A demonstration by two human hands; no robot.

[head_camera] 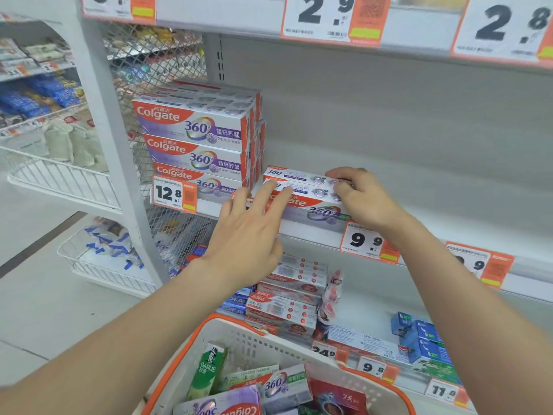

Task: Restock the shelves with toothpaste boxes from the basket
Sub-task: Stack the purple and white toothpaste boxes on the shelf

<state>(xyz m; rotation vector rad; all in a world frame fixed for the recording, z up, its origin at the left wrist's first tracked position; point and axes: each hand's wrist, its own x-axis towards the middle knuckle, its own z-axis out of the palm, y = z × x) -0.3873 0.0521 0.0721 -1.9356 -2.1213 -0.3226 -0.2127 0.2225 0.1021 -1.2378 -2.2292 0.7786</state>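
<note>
Your left hand (248, 232) is flat, with its fingers straight. Its fingertips touch the top front edge of the front Colgate 360 box (317, 202), which lies on the shelf (314, 232). Your right hand (363, 199) is at the right end of that box. Its fingers bend down over the top and hold it. The thumb is hidden. A second Colgate 360 box (287, 172) lies just past your fingertips, touching the front one. To the left of your left fingers stands a tall stack of Colgate 360 boxes (194, 130). Down below your wrists is the basket (269, 339). It holds a green Darlie box (209, 366) and more toothpaste boxes (284, 384).
</note>
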